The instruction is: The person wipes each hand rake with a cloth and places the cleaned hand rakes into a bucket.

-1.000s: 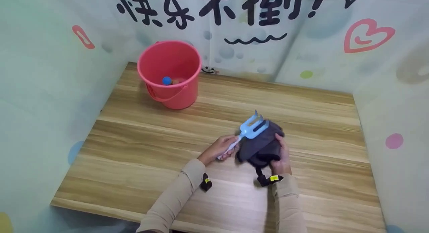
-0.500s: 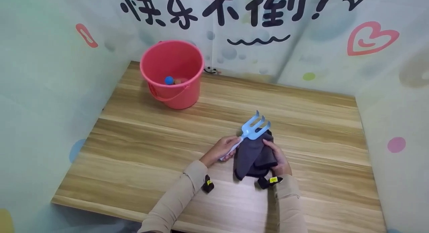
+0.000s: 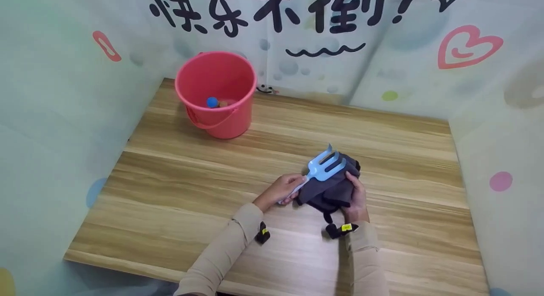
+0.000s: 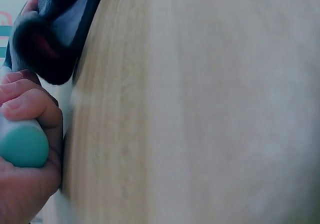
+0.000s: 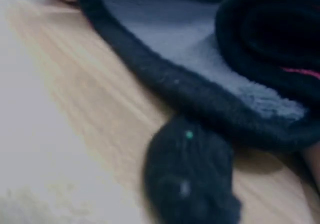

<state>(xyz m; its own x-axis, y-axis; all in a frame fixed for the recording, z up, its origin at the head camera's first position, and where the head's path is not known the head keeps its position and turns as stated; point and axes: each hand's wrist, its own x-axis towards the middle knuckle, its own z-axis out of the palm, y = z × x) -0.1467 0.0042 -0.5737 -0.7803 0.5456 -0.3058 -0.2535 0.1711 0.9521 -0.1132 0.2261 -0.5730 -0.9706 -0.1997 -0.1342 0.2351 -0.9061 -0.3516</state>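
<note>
In the head view, my left hand [image 3: 284, 189] grips the handle of a light blue garden hand fork [image 3: 319, 168], its curved tines pointing away to the upper right. The left wrist view shows the fingers curled round the handle, with its green end [image 4: 25, 146] showing. Partly under the fork is a folded dark grey cloth [image 3: 335, 192] with black edging. My right hand [image 3: 358, 198] holds the cloth at its right side, thumb on top and the other fingers mostly hidden. In the right wrist view the cloth [image 5: 165, 33] has a rolled edge; a black rounded thing [image 5: 190, 179] lies below it.
A red bucket [image 3: 233, 121] stands at the back left of the wooden table [image 3: 178, 189]. Inside it are a blue ball [image 3: 212, 102] and a small brown thing. Printed fabric walls [image 3: 297, 70] close off the back and both sides.
The cloth swings down toward me, then back up and to the right, with my right hand holding it. The fork stays in my left hand and shifts slightly. The bucket stays put.
</note>
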